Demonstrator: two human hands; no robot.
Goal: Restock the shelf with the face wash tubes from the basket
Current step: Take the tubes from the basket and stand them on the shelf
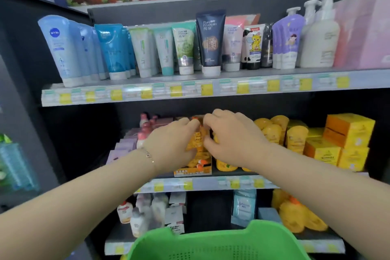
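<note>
We see both hands at the middle shelf (pixel 211 184). The left hand (pixel 173 143) and the right hand (pixel 230 139) meet around an orange tube (pixel 198 140), and the fingers of both hands are curled on it, so they hold it between them. The tube stands about upright above an orange box (pixel 193 168) at the front of this shelf. The picture is blurred here, so we cannot tell whether the tube touches the box. A thin bracelet (pixel 148 155) is on the left wrist.

To the right on the same shelf are yellow boxes (pixel 348 133). On the top shelf (pixel 190 88) a row of tubes (pixel 183 48) stands cap down, side by side. The green basket (pixel 211 243) is at the lower edge, below the hands. We see only its rim and its wall with holes, so we cannot tell what lies inside.
</note>
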